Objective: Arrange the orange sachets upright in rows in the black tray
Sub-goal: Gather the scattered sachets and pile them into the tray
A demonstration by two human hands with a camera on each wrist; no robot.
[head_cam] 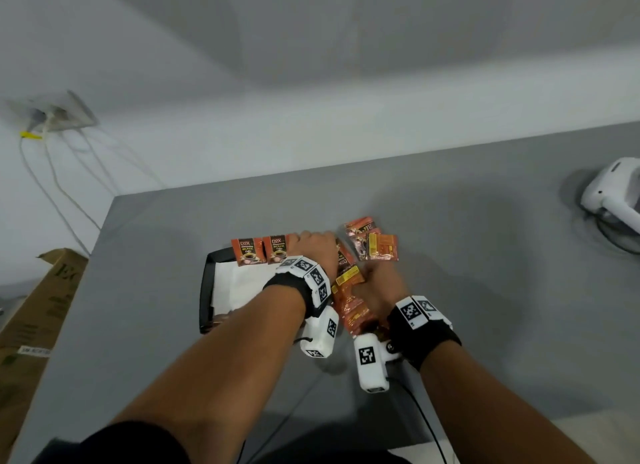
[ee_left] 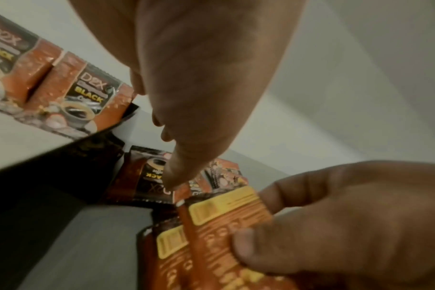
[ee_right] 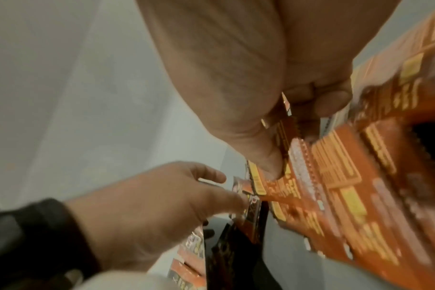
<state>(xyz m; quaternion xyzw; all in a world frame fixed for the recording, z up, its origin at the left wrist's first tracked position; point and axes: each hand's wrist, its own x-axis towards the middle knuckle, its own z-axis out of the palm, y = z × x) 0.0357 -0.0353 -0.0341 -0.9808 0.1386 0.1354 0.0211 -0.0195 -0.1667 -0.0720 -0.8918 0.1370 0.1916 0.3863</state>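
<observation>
The black tray [head_cam: 206,290], lined with white paper, lies left of centre on the grey table. Two orange sachets [head_cam: 263,250] stand upright side by side along its far edge. My left hand [head_cam: 311,247] reaches over the tray's far right corner and pinches another orange sachet [ee_left: 147,176] there, thumb on its dark label. Just to the right, my right hand [head_cam: 375,287] grips a bunch of orange sachets [head_cam: 349,307] with their yellow-labelled backs up. Several loose sachets [head_cam: 374,242] lie on the table beyond both hands. My left forearm hides much of the tray's inside.
A white device [head_cam: 613,193] with a cable sits at the table's far right. A cardboard box [head_cam: 38,307] stands off the table's left edge, under a wall socket with hanging cables [head_cam: 52,117]. Wrist-camera cables trail toward my body.
</observation>
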